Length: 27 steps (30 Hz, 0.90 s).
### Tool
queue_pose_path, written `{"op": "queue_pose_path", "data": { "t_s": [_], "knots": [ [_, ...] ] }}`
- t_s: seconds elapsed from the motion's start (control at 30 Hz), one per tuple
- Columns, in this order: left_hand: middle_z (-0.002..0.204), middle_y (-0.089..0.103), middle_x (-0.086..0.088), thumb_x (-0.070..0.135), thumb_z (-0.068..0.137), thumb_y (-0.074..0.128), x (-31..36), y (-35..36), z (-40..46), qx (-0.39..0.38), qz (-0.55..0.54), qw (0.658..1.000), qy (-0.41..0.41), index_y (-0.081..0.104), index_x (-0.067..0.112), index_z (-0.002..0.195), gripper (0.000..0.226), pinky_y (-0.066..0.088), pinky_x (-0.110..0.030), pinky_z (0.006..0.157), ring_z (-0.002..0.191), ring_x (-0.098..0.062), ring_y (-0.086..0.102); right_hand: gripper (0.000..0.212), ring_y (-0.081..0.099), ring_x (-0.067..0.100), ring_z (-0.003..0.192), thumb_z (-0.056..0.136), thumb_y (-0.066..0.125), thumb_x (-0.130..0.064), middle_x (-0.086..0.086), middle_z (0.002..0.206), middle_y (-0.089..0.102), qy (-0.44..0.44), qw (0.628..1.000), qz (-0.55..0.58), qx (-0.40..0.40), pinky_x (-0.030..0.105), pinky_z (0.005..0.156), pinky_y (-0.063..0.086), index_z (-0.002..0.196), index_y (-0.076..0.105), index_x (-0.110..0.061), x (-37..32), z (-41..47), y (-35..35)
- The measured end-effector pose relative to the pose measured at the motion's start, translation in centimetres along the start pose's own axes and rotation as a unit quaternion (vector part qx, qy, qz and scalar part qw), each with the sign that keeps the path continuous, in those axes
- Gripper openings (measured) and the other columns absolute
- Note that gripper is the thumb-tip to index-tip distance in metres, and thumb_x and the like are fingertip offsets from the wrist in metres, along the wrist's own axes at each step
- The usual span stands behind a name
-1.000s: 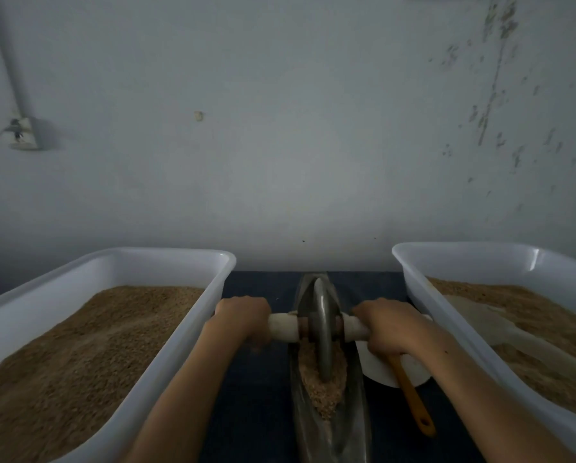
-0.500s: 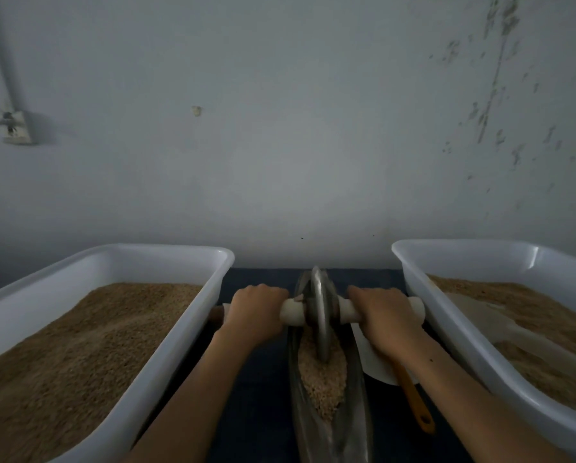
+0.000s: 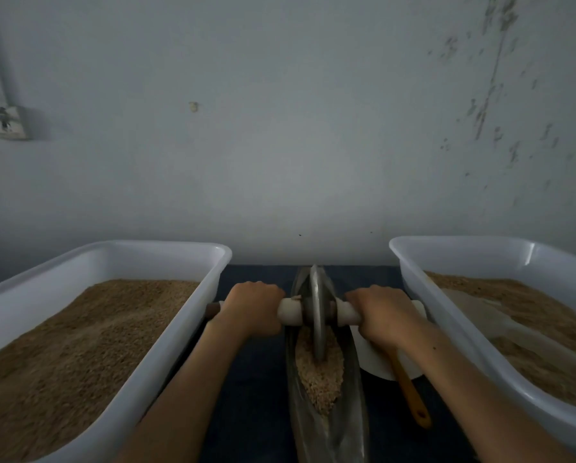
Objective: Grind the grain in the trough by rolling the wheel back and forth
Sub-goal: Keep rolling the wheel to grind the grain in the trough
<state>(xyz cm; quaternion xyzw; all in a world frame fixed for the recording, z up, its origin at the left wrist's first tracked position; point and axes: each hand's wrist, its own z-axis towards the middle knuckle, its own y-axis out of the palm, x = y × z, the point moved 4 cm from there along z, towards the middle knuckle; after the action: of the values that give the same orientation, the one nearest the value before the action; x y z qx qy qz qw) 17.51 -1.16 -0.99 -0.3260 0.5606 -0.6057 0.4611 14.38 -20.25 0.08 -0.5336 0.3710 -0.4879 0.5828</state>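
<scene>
Grinding station seen from the head camera. Left hand (image 3: 253, 307) and right hand (image 3: 385, 312) each clench one end of the pale axle (image 3: 291, 311) that passes through the metal wheel (image 3: 317, 315). The wheel stands upright on its edge in the far part of the narrow, boat-shaped metal trough (image 3: 350, 426), which runs lengthwise away from the person on a dark table (image 3: 256, 396). Its lower rim sits in the grain (image 3: 318, 372), a tan heap lying along the trough's middle, mostly on the near side of the wheel. To the left, a white tub (image 3: 166, 332) holds fine brown grain; to the right, a second white tub (image 3: 473, 332) holds similar material beneath a pale sheet. Between trough and right tub lies a white dish (image 3: 376, 359) with an orange-handled tool (image 3: 411, 396) across it, partly hidden by the right forearm. Behind stands a grey wall (image 3: 279, 128) bearing a socket (image 3: 11, 123) at left.
</scene>
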Motion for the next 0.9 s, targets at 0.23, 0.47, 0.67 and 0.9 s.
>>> {"op": "queue_pose_path", "data": {
  "t_s": [0.23, 0.47, 0.67, 0.9],
  "knots": [
    [0.092, 0.068, -0.006, 0.023, 0.081, 0.066, -0.1, 0.5, -1.0, -0.210, -0.140, 0.968, 0.001, 0.064, 0.010, 0.100, 0.023, 0.049, -0.030, 0.073, 0.082, -0.020, 0.064, 0.017, 0.059, 0.015, 0.079, 0.083, 0.065, -0.018, -0.002, 0.084, 0.058, -0.032, 0.982, 0.020, -0.184, 0.025, 0.065, 0.047, 0.094, 0.053, -0.023, -0.3, -0.8, -0.7],
    [0.085, 0.063, 0.002, 0.034, 0.080, 0.063, 0.2, -0.1, -0.6, -0.086, -0.056, 0.995, -0.005, 0.061, 0.021, 0.093, 0.019, 0.044, -0.030, 0.069, 0.077, -0.016, 0.058, 0.014, 0.061, 0.020, 0.093, 0.087, 0.056, -0.018, 0.000, 0.103, 0.063, -0.011, 0.999, 0.012, -0.036, 0.029, 0.071, 0.040, 0.099, 0.053, -0.024, 0.4, 0.0, 0.0],
    [0.091, 0.062, 0.004, 0.035, 0.084, 0.059, 0.7, -0.3, -0.3, 0.116, 0.004, 0.993, -0.029, 0.051, 0.025, 0.097, 0.018, 0.036, -0.028, 0.065, 0.075, -0.013, 0.053, 0.012, 0.060, 0.022, 0.090, 0.091, 0.046, -0.019, -0.003, 0.098, 0.063, 0.009, 0.989, -0.001, 0.145, 0.033, 0.069, 0.030, 0.101, 0.044, -0.025, 0.7, 0.8, 1.8],
    [0.093, 0.063, 0.005, 0.035, 0.084, 0.060, 0.6, -0.1, -0.5, 0.136, 0.014, 0.990, -0.025, 0.052, 0.025, 0.099, 0.019, 0.033, -0.028, 0.066, 0.080, -0.013, 0.057, 0.014, 0.060, 0.022, 0.094, 0.092, 0.050, -0.018, 0.000, 0.104, 0.063, 0.011, 0.994, -0.009, 0.107, 0.032, 0.071, 0.035, 0.105, 0.047, -0.023, 0.6, 0.3, 1.3]
  ]
}}
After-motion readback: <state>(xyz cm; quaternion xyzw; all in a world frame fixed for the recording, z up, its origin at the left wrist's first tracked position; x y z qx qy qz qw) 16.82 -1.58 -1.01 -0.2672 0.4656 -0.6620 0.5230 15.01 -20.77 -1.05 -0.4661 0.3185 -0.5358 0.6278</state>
